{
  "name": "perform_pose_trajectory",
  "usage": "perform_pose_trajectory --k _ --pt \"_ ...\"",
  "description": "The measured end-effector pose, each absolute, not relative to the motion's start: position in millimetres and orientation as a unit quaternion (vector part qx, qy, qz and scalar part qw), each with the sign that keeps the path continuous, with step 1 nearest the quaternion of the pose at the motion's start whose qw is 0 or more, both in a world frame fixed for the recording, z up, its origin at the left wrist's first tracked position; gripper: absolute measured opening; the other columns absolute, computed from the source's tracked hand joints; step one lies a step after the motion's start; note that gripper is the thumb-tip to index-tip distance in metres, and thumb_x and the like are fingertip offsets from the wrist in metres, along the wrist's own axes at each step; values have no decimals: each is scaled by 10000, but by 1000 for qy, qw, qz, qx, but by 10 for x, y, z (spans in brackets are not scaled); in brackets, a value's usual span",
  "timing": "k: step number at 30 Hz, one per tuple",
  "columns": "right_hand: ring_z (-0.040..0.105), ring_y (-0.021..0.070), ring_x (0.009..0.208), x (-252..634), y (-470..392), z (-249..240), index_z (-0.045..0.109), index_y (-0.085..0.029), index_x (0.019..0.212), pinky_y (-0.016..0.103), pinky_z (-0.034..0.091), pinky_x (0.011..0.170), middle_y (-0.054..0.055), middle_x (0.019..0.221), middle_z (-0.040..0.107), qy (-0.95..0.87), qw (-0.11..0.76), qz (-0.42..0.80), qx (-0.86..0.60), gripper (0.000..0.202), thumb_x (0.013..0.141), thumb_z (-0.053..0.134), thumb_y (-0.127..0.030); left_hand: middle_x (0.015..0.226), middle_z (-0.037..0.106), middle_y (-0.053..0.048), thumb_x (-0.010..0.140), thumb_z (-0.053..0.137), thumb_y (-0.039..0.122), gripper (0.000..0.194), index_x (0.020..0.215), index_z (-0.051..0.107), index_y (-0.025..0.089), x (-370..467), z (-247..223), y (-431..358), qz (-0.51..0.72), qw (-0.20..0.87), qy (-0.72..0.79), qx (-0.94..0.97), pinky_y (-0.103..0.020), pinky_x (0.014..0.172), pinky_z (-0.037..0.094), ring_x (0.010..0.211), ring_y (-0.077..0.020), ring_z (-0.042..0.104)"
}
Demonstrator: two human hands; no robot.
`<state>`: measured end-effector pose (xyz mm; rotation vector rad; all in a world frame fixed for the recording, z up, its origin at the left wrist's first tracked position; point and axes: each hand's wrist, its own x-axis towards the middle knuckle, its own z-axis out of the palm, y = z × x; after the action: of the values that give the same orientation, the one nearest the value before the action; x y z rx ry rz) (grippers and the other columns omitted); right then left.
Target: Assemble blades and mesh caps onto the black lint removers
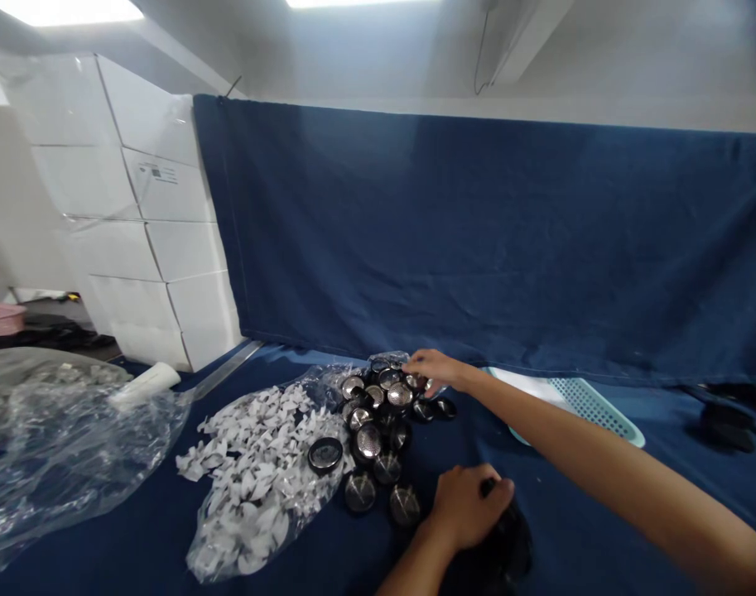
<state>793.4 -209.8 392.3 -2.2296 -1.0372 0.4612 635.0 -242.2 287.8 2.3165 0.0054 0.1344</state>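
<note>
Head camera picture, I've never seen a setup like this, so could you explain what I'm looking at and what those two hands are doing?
There's no machine here: these are a person's bare hands. The one picture comes from a camera worn on that person's head, looking forward and down. On the blue surface lies a pile of round black parts, many with shiny faces. Left of it are many small white pieces, and to the right sits a pale teal tray. The right hand reaches to the far side of the pile; exactly what its fingers touch is unclear. The nearer left hand grips a dark object, too blurred to identify.
</note>
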Motion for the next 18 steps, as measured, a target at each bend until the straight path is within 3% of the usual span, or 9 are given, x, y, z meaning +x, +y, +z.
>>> perform_pose_trajectory --k 4,7,10,12,14,16,18 --pt "649 215 839 7931 -1911 3978 492 -170 1246 326 569 623 152 1170 609 -388 373 80 -839 435 948 383 -469 908 741 -15 885 312 641 527 1006 690 295 6354 2857 -2417 46 400 9 915 -343 847 468 902 -240 665" --pt "651 200 870 7748 -1963 3914 491 -212 1260 324 546 738 88 1109 643 -460 359 64 -810 388 924 473 -406 950 743 -19 880 318 647 529 1019 690 296 6367 2845 -2410 45 405 10 913 -362 861 474 942 -258 664" --pt "633 228 984 7448 -2050 3802 547 -277 1245 369 494 894 39 1132 652 -560 315 86 -761 497 790 678 -428 962 744 -22 880 336 636 517 1018 691 287 6377 2855 -2399 40 416 5 909 -373 863 482 950 -269 666" --pt "527 307 1186 7248 -2041 3715 504 -314 1318 451 411 1006 53 1339 541 -611 272 82 -739 689 700 750 -493 1006 739 -23 889 342 608 500 1042 688 281 6369 2879 -2391 38 427 -8 904 -383 888 476 978 -276 657" --pt "384 400 1306 7093 -1957 3630 348 -312 1439 560 361 1020 107 1504 341 -638 204 53 -740 857 708 702 -587 1158 694 -15 900 360 562 469 1150 646 286 6348 2913 -2386 42 443 -27 895 -384 944 453 1085 -281 613" --pt "275 469 1351 6996 -1831 3551 193 -309 1497 627 335 1004 147 1568 167 -631 154 51 -759 1025 672 668 -688 1340 581 12 904 396 505 462 1291 548 302 6318 2949 -2385 51 461 -43 885 -369 1014 412 1217 -271 527" --pt "244 497 1355 6945 -1713 3477 181 -322 1498 647 308 1011 150 1586 76 -635 99 87 -761 1112 598 688 -733 1438 478 41 896 443 454 490 1365 466 317 6289 2976 -2388 56 477 -49 875 -351 1067 368 1296 -257 452"
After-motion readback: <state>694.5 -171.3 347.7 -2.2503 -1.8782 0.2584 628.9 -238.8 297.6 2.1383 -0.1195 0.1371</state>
